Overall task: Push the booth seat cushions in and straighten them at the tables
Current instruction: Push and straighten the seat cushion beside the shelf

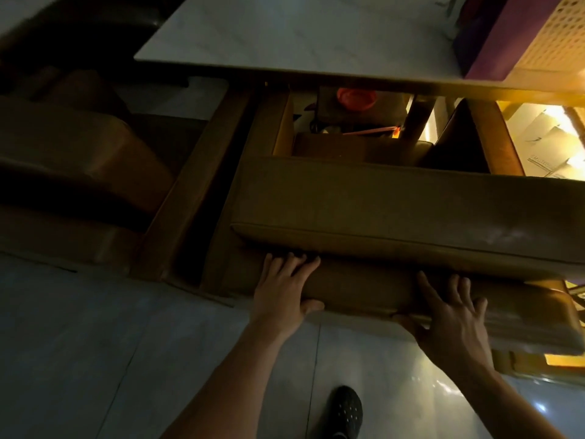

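A long tan seat cushion (pixel 364 289) lies along the front of the booth bench, low in the middle of the head view. My left hand (pixel 285 289) rests flat on its top near the left end, thumb hooked over the front edge. My right hand (pixel 452 315) grips the same front edge further right, fingers spread on top. Behind it a second tan cushion (pixel 395 210) leans across the bench, its lower edge overlapping the first one. The fingertips of my left hand reach into the dark gap under that cushion.
A white marble-look table (pixel 285 36) overhangs the booth at the top. Another booth seat (pixel 79 160) stands at the left behind a wooden divider (pixel 190 198). Under the table I see an orange bowl (pixel 356 98). Grey floor tiles (pixel 95 343) and my black shoe (pixel 346 410) lie below.
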`<state>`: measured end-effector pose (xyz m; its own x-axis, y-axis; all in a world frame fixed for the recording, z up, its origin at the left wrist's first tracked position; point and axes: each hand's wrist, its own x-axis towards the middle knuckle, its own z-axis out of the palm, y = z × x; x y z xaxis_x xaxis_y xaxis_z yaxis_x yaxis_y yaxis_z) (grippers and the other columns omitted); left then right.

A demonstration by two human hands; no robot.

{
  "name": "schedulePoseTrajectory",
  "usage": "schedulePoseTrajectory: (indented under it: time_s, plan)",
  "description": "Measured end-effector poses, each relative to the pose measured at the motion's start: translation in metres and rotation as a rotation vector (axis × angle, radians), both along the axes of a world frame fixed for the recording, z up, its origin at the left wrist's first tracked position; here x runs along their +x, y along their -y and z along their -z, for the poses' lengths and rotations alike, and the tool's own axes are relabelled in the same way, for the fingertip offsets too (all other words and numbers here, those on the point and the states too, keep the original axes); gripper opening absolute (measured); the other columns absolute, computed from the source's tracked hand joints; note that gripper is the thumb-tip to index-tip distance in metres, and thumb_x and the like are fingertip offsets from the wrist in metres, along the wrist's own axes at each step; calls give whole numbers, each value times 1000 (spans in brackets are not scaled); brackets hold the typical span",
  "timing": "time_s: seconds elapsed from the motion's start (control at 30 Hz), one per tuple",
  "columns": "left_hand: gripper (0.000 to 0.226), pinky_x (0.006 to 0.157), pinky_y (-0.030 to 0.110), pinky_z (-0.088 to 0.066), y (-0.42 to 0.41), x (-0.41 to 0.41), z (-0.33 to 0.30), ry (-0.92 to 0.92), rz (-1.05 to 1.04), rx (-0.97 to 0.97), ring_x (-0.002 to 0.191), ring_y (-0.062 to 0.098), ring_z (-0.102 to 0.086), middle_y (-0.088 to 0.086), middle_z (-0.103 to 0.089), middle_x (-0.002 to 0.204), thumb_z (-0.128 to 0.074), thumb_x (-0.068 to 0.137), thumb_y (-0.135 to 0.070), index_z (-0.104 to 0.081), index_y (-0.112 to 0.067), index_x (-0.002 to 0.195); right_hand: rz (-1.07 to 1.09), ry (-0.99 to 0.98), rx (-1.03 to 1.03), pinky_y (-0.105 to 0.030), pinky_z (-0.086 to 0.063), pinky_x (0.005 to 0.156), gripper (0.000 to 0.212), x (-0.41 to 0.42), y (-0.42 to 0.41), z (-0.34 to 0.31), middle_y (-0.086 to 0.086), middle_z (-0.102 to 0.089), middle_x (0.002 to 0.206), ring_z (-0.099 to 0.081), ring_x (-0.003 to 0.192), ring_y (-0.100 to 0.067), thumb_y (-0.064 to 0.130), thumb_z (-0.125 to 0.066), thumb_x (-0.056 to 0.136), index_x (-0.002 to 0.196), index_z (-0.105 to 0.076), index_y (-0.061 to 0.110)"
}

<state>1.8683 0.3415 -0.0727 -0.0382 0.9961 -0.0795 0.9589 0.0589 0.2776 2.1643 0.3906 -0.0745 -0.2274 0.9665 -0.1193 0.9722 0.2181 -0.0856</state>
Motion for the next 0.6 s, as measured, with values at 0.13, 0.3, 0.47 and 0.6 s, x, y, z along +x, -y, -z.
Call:
schedulePoseTrajectory:
  time_s: [0.13, 0.3, 0.47, 0.6]
  plan:
    - [82, 122, 46, -5, 7, 1, -1, 12, -18, -4, 142, 20, -24, -9, -36, 150, -57, 81, -68, -24, -41, 151, 12, 20, -7, -66, -34, 103, 97, -1, 7, -1, -32, -35, 149, -24, 141, -49, 83, -25, 76, 150, -37, 23]
    - [83, 123, 45, -4, 14, -5, -1, 33, -14, -26, 145, 17, -17, -12, -33, 152, -59, 82, -67, -20, -43, 151, 30, 29, -34, -66, -35, 102, 98, -7, 20, -3, -32, -36, 148, -25, 141, -49, 85, -23, 76, 149, -39, 23]
    - [82, 123, 45, -4, 15, -6, 1, 40, -13, -6, 143, 18, -22, -13, -35, 150, -59, 81, -67, -22, -44, 150, 20, 54, -58, -68, -36, 100, 99, -10, 17, -4, -32, -36, 147, -25, 140, -50, 86, -21, 75, 148, -41, 23]
    - [81, 123, 44, -3, 14, -6, 2, 33, -5, 1, 140, 18, -23, -13, -35, 148, -59, 81, -67, -22, -44, 150, 6, 63, -66, -69, -37, 97, 97, -9, 14, -3, -32, -36, 145, -25, 138, -51, 84, -24, 76, 148, -42, 22]
